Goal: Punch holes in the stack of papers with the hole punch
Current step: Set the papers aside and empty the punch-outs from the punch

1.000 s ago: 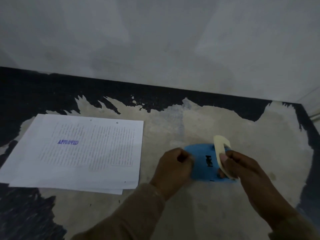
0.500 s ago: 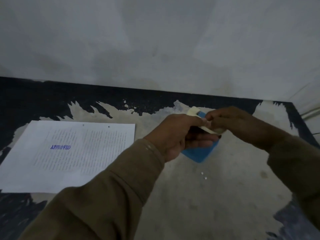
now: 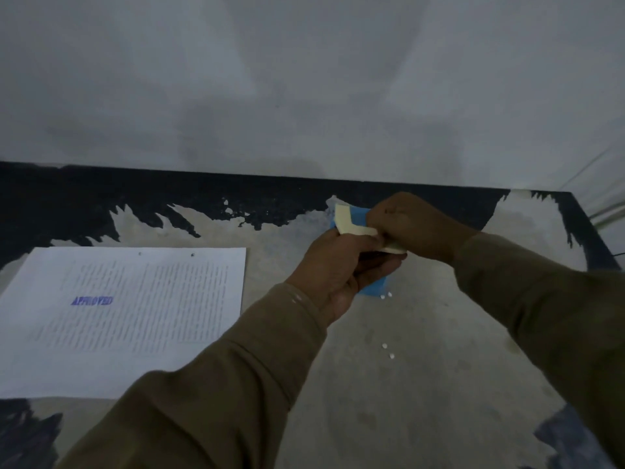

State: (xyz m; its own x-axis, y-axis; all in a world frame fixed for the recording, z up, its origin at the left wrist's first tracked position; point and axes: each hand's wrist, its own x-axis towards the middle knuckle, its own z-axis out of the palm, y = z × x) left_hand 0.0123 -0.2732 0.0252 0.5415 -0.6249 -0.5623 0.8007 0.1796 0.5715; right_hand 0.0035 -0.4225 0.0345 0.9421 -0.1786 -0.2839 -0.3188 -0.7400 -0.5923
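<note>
The blue hole punch with a cream lever is held up above the table between both hands. My left hand grips it from below and my right hand holds the cream lever from the right. The stack of printed papers, stamped APPROVED in blue, lies flat on the table at the left, with two small holes near its far edge. Small white paper dots lie on the table under the punch.
The table top is worn, pale in the middle with black patches along the far edge and corners. A white wall rises right behind it. The table's right edge is near my right arm.
The hole punch has been lifted off the table and held up in both hands. Paper dots have fallen onto the table. The view has tilted down a little.
</note>
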